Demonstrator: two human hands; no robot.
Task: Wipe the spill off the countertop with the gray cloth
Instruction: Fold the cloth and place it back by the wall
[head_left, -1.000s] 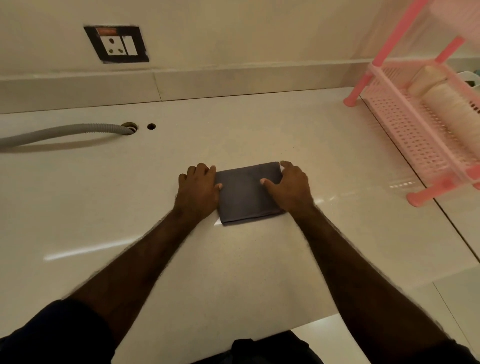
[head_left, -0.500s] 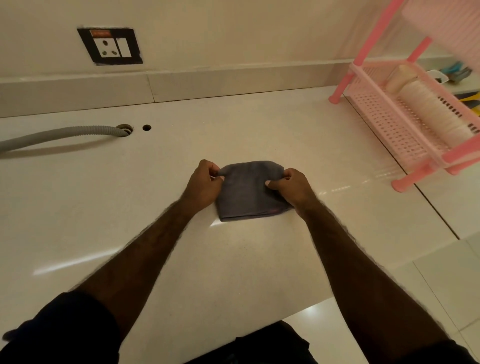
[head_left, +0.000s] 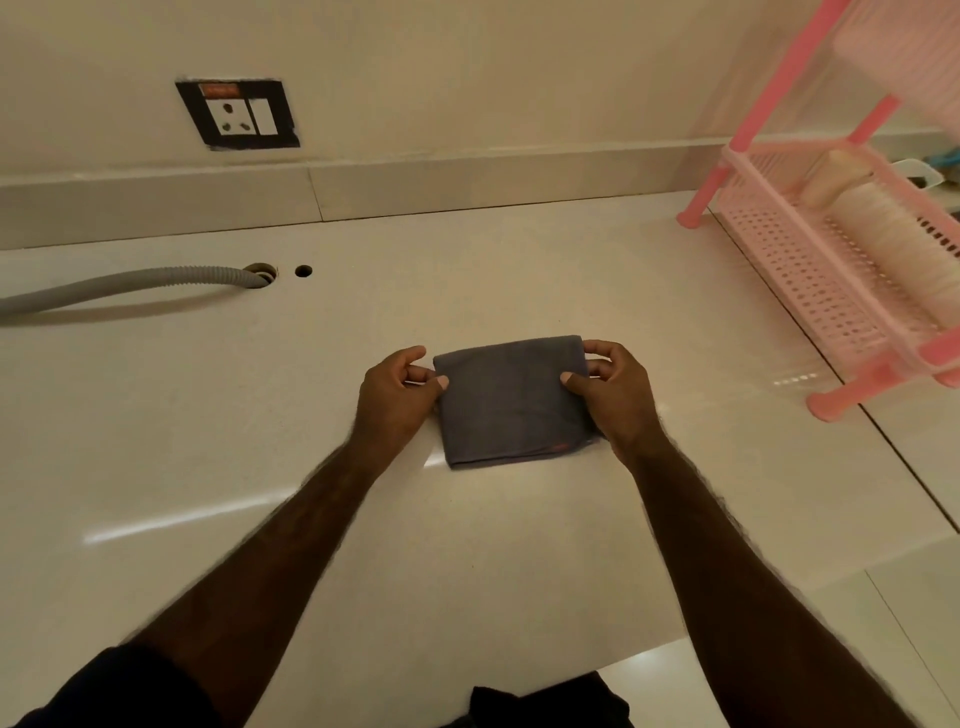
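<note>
Head view showed the left hand (head_left: 397, 397) and right hand (head_left: 613, 392) each pinching an edge of the folded gray cloth (head_left: 511, 400) on the glossy cream desk (head_left: 208, 415), where such light thumb-and-finger grips risked the folds slipping loose during wiping

One head cam, looking fwd and steeply down at countertop (head_left: 218, 415), close over both forearms, wall behind.

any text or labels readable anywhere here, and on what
None can be read.
Wall socket plate: an orange strip at its top may carry markings, too blurred to read.
Gray cloth: a small reddish tag near its lower right corner, too small to read.
Pink rack: no lettering visible.
</note>
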